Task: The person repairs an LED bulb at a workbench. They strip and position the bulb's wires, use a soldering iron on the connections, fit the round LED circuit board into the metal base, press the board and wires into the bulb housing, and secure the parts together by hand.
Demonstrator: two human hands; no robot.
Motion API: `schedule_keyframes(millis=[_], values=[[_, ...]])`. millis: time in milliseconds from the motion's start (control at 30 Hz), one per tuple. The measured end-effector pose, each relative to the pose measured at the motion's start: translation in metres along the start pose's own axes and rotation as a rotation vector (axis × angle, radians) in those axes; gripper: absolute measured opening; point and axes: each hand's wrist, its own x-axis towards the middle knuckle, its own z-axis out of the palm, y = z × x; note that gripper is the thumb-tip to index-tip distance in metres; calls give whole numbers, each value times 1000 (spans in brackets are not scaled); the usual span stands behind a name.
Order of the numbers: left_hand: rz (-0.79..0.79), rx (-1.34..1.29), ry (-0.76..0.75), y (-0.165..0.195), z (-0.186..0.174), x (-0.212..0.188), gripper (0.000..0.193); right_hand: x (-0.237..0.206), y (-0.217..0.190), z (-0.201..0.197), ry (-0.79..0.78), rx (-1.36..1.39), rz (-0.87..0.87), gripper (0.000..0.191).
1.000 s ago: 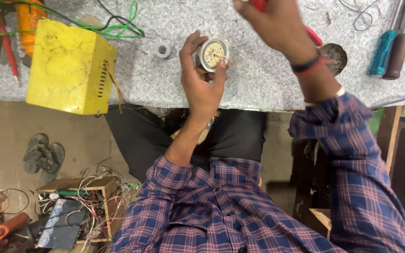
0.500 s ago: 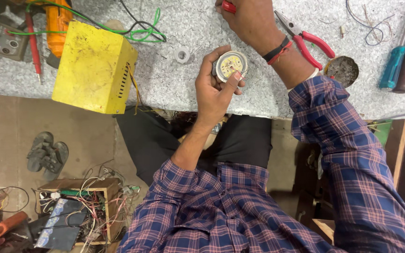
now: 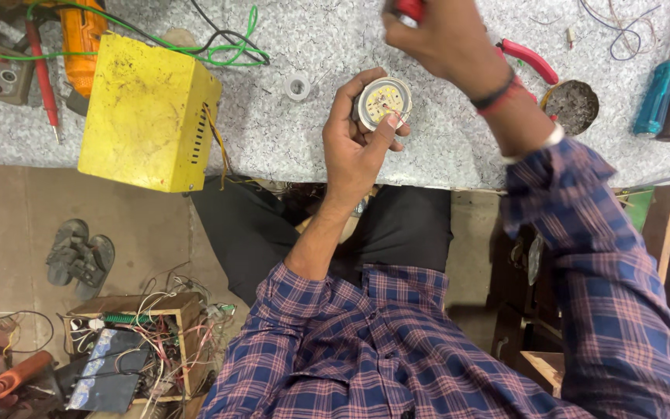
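left hand [image 3: 354, 151] raised over the near edge of the speckled grey worktop [image 3: 288, 143], fingers curled round a small round led disc [image 3: 382, 102], thumb pressed on its lower right rim. disc face up, pale plate with yellow dots, held just above the counter, not resting on it. underside of disc hidden by the fingers.

right hand [image 3: 447, 39] higher up, near top edge of view, closed on a small red object [image 3: 410, 8]; object cut off by the frame and mostly covered by the fingers, kind cannot be told. dark and red bands on that wrist.

red-handled pliers [image 3: 530, 60] on the counter behind the right wrist, jaws and one handle hidden. round dark tin [image 3: 570, 105] just right of the wrist, partly covered by it; contents hard to make out. two screwdriver handles [image 3: 668, 97], one teal, one brown, at far right, shafts running out of frame.

small white ring [image 3: 298, 87] lying left of the disc, apart from it. yellow metal box [image 3: 149, 112] overhanging the counter edge at left, green wire [image 3: 219, 50] looped behind it. meter and orange tool at top left, cut off.

below the counter: sandals [image 3: 79, 256] on floor, wooden tray of tangled wires [image 3: 145, 349], details too small to sort.
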Motion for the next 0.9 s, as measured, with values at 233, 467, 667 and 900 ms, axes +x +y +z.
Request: schedule_keyframes(millis=[233,467,667,900], values=[[100,229,-24,-1,1,6,57,-59,-42,-51,-1,78,21,19],[195,429,-59,-3,13,4,58,-83,-50,-32,150,15,-15,29],[223,573,-35,-3,17,4,59,-90,-39,-24,202,-58,-18,27],[224,586,-49,-8,17,5,60,-94,-30,-22,195,-65,-54,26]])
